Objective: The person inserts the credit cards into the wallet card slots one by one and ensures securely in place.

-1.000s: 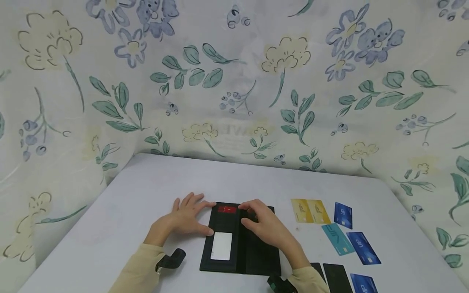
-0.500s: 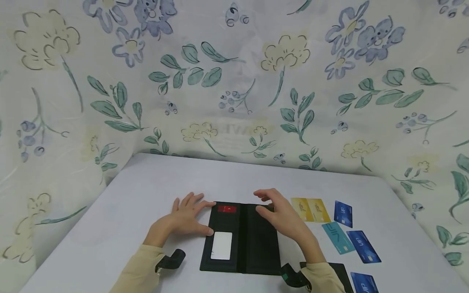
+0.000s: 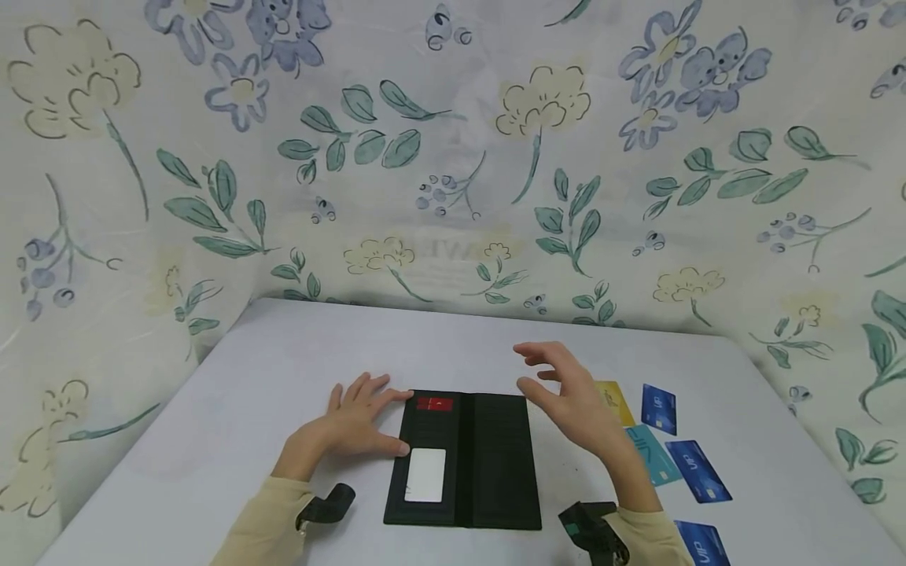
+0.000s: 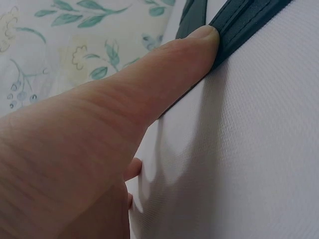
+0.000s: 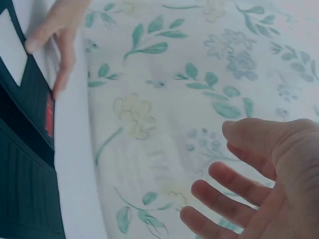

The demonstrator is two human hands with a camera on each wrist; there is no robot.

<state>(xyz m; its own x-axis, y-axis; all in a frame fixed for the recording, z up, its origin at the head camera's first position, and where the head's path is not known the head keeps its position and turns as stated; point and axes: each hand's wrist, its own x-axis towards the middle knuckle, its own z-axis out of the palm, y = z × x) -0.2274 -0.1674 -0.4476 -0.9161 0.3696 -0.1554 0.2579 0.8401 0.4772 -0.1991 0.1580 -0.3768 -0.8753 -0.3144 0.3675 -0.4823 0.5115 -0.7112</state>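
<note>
Spread and clasping nothing, the left hand (image 3: 347,428) touches the left edge of an unfolded black wallet (image 3: 506,472) on the table (image 3: 297,338), seemingly steadying it, while the empty right hand (image 3: 576,405), thumb and fingertips apart, hovers near loose cards (image 3: 659,409) whose thin edges would call for careful pinching.

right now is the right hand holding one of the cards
No, in the head view the right hand has nothing between its parted thumb and fingers.
</note>
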